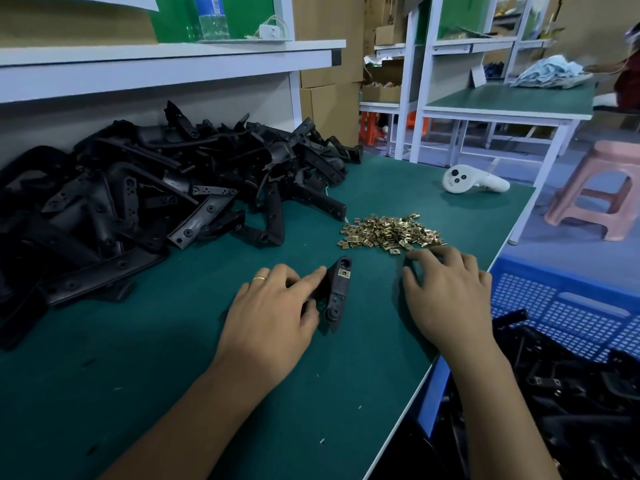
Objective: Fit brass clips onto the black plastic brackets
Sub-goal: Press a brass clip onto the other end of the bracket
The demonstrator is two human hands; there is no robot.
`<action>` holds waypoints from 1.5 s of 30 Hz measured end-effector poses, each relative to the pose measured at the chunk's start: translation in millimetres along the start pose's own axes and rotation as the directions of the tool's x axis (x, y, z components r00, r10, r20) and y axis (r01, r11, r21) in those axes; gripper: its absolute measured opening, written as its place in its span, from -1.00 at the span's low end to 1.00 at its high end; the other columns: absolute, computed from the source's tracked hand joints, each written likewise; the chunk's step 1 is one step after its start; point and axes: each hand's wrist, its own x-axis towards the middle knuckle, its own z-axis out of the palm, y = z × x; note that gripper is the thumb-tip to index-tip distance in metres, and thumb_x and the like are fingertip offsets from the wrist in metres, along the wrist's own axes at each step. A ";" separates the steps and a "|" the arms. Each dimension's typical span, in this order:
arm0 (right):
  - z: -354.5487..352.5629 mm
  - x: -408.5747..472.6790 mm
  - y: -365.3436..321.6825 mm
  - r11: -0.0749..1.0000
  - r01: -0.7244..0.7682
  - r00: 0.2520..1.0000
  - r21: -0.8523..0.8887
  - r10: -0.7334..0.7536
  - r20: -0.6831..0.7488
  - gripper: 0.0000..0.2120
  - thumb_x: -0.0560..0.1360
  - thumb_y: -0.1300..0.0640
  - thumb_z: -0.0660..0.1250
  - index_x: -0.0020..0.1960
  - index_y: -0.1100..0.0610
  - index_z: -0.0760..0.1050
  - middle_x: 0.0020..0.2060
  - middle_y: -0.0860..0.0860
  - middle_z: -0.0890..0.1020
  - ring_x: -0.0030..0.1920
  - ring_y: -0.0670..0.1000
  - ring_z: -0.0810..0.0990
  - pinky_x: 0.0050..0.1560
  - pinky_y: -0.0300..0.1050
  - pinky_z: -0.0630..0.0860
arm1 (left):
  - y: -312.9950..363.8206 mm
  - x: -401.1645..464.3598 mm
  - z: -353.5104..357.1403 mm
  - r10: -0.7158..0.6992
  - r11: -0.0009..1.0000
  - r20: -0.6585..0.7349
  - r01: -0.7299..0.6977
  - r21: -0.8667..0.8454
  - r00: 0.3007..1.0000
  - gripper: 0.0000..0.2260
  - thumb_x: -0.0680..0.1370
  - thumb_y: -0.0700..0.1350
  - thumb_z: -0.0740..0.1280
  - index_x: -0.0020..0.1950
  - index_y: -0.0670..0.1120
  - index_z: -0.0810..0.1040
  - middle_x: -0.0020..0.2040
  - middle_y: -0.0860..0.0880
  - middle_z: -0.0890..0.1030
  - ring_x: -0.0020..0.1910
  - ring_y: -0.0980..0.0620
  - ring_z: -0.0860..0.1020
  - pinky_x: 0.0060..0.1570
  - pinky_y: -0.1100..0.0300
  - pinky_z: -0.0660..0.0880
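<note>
My left hand [273, 313] grips a black plastic bracket [337, 296] on the green table, fingers and thumb curled round its left side. One brass clip [344, 272] sits fitted near the bracket's far end. A loose pile of brass clips [391, 232] lies just beyond. My right hand [446, 292] hovers palm down at the near edge of that pile, fingertips curled toward the clips; whether it holds a clip is hidden.
A big heap of black brackets [156, 188] fills the table's left and back. A white controller [474, 181] lies at the far right. A blue crate [561, 306] with black parts stands below the table's right edge [460, 327]. A pink stool [602, 192] stands beyond.
</note>
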 end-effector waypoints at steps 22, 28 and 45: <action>-0.9 -1.1 -5.9 0.947 0.302 0.952 0.106 -0.306 0.017 -0.71 0.62 0.27 0.17 0.19 -0.07 0.45 0.13 -0.13 0.51 0.16 0.02 0.45 0.10 -0.01 0.27 | -1.6 0.5 0.5 -0.003 0.999 -0.008 0.003 -0.034 1.000 -0.54 0.64 0.09 0.21 0.56 0.29 0.32 0.09 0.20 0.44 0.12 0.11 0.38 0.09 0.16 0.42; -4.6 -2.2 -7.8 0.920 0.240 0.965 0.309 -0.261 0.031 -0.80 0.62 0.28 0.29 0.16 0.04 0.56 0.04 -0.04 0.50 0.11 0.01 0.45 0.01 -0.14 0.39 | -3.2 1.3 1.9 -0.003 0.999 -0.009 0.002 -0.052 1.000 -0.53 0.65 0.10 0.20 0.57 0.30 0.30 0.08 0.23 0.42 0.10 0.13 0.36 0.09 0.19 0.42; -9.3 -28.7 -30.6 0.806 0.225 0.949 0.548 -0.308 0.064 -0.84 0.66 0.15 0.26 -0.02 -0.08 0.36 -0.16 -0.14 0.55 -0.10 -0.07 0.48 -0.10 -0.12 0.42 | -8.8 3.2 3.4 0.004 0.995 -0.009 -0.004 -0.098 1.000 -0.53 0.64 0.14 0.25 0.56 0.31 0.30 0.06 0.23 0.40 0.13 0.14 0.36 -0.04 0.21 0.43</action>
